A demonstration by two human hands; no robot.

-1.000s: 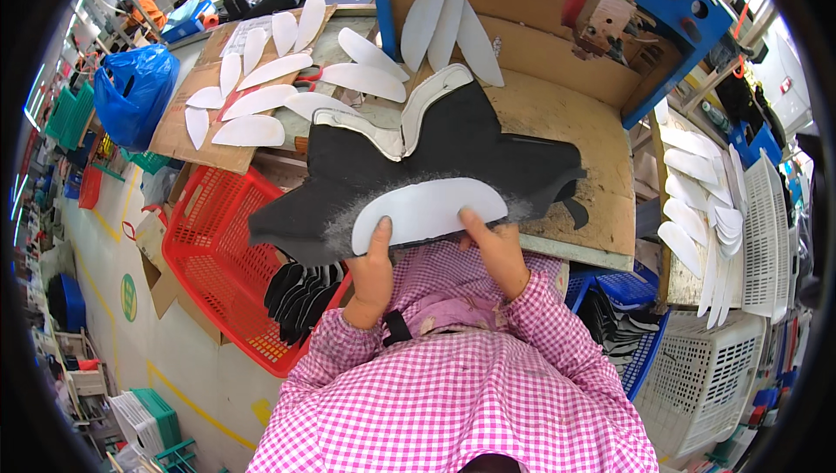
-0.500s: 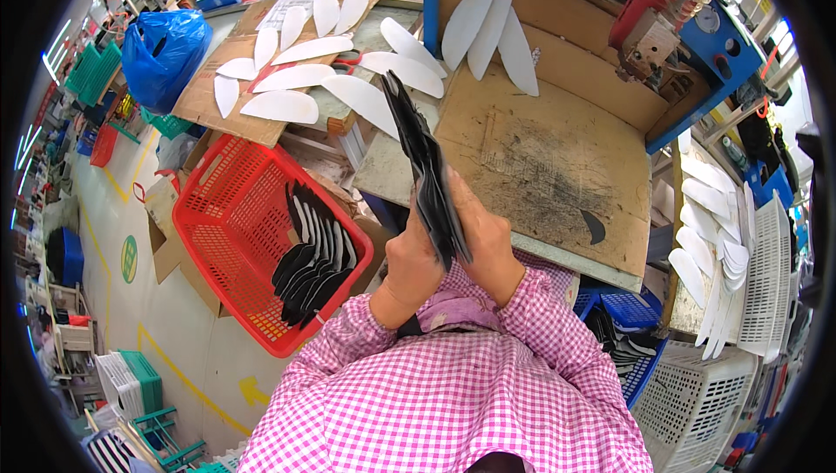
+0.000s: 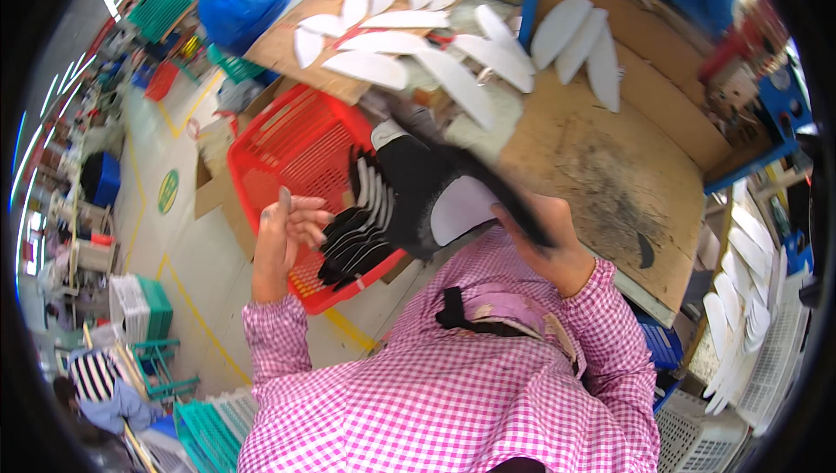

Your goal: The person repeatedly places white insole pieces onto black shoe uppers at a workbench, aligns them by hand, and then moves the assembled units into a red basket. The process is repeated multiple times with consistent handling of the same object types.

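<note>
My right hand (image 3: pixel 553 242) grips a flat black insole-like piece (image 3: pixel 409 177) by its right edge. Two white patches show on its broad face, and motion smears its upper edge. The piece hangs tilted over the right side of a red plastic basket (image 3: pixel 296 111); whether it is one layer or several I cannot tell. Apart from it, my left hand (image 3: pixel 293 233) is raised over the basket's near left side, fingers spread and holding nothing. Inside the basket a row of similar black pieces (image 3: pixel 357 238) with pale faces leans together, partly hidden behind the held piece.
White half-moon pieces (image 3: pixel 366 70) lie on cardboard at the far side. A worn cardboard-topped bench (image 3: pixel 583 177) with a small black scrap (image 3: pixel 645 251) stands to the right, under a red and blue machine (image 3: pixel 740 72). More white pieces (image 3: pixel 740 290) fill the far right.
Both hands held the black piece edge-on; now my left hand has let go and moved left. My right hand has swung the piece toward the basket, and the view has shifted.
</note>
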